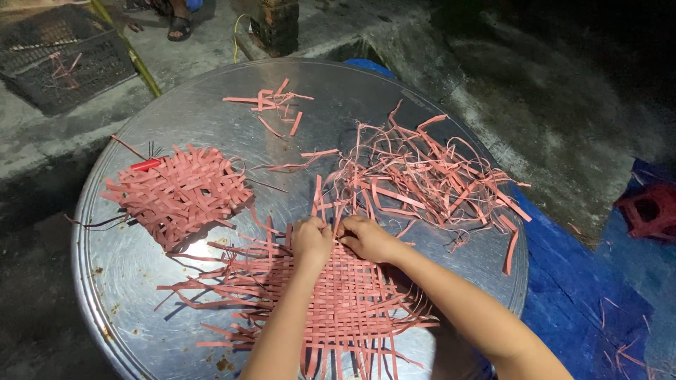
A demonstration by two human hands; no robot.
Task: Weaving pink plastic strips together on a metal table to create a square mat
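2 hands: left hand (310, 239) & right hand (367, 238) pinch 1 woven mat (338, 295); 2nd mat (179, 193) apart.

round shiny metal table (127, 295), rough concrete floor (563, 105), blue tarp (584, 295), dark plastic crate (63, 60), night lighting

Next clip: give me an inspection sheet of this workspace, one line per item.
Surface: round shiny metal table, stained near its front edge.
Job's things: half-woven pink strip mat under both hands; loose strip ends sticking out.
Clutter: finished-looking woven piece, tangled strip pile, scraps, red-handled tool.
Hands: left hand and right hand pinch strips at the mat's far edge.
Cables: yellowish cord on the ground.
Surroundings: dark crate, blue tarp, red stool, another person's sandalled foot.
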